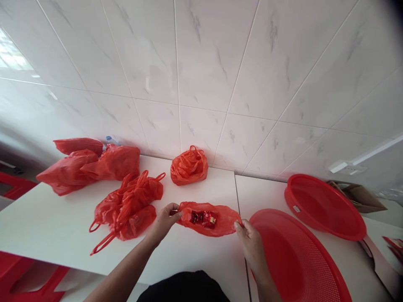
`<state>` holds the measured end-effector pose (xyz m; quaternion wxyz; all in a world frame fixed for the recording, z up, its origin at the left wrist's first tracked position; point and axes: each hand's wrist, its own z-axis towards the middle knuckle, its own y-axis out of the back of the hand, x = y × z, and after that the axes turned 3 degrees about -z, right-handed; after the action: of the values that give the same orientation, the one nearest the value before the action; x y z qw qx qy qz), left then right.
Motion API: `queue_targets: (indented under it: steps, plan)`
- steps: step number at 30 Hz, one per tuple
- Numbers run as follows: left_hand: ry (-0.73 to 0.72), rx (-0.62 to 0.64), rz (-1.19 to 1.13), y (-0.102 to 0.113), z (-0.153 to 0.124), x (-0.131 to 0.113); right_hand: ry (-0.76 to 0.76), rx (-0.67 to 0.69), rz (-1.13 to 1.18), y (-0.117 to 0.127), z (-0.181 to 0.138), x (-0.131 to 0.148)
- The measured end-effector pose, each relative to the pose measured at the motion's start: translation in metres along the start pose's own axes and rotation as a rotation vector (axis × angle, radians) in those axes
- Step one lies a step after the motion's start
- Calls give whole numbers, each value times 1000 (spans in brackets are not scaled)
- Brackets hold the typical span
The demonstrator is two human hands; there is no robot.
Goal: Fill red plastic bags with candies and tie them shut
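A thin red plastic bag is stretched wide between my two hands over the white table. Its left edge is pinched by my left hand, and my right hand grips the opposite edge. Inside the bag, toward its left half, lie several small items in shiny red and dark wrappers, one with a gold patch; they look like wrapped sweets. Just left of my left hand sit several filled red bags with loop handles.
Larger stuffed red bags lie at the back left beside a blue-capped bottle. Another crumpled red bag stands near the tiled wall. Close to my right hand is a red perforated basket, with a red basin and cardboard box behind.
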<state>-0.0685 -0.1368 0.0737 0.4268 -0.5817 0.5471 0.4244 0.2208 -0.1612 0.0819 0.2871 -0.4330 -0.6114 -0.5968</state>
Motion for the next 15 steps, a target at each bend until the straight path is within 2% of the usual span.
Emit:
queue_targets:
  steps: [6, 11, 15]
  plan:
    - [1, 45, 99, 6, 0, -8, -29, -21, 10, -5, -4, 9]
    - [-11, 71, 162, 12, 0, -11, -71, -56, -15, -11, 0, 0]
    - [-96, -2, 223, 10, 11, -11, -69, -112, -34, -12, 9, -2]
